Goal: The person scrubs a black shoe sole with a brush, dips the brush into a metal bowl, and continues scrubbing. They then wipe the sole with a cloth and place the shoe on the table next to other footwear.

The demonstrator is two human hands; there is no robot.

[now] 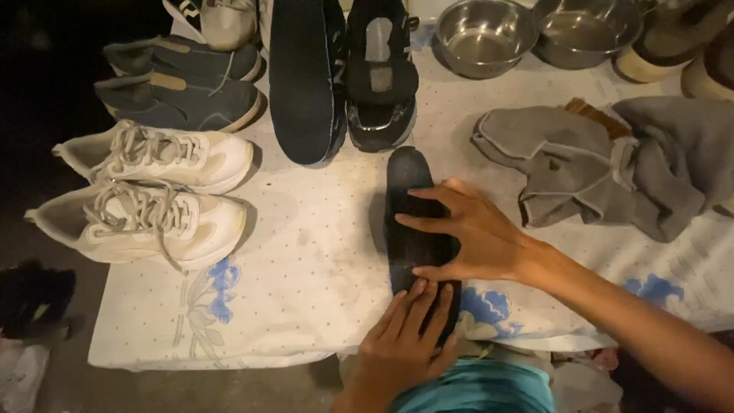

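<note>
The dark insole (413, 222) lay flat on the white floral cloth (306, 283), near the cloth's front edge, and served as the reference point for all positions. The right hand (466, 237) rested across the insole's middle with fingers spread flat, pressing rather than clasping. The left hand (405, 336) lay on the heel end nearest the person, fingers extended and not closed around anything. For good practice, pressure should have been kept even along the insole's length, with one hand anchoring while the other worked, so the insole did not slide on the cloth. Left of the insole stood two white sneakers (153, 191); beyond these, two dark slip-on shoes (183, 84). Directly behind the insole lay one black shoe (381, 84) and a second, larger dark insole (302, 84). Right of the insole lay one crumpled grey cloth (604, 168) over a brush (600, 116). Two steel bowls (527, 34) stood behind and to the right.
</note>
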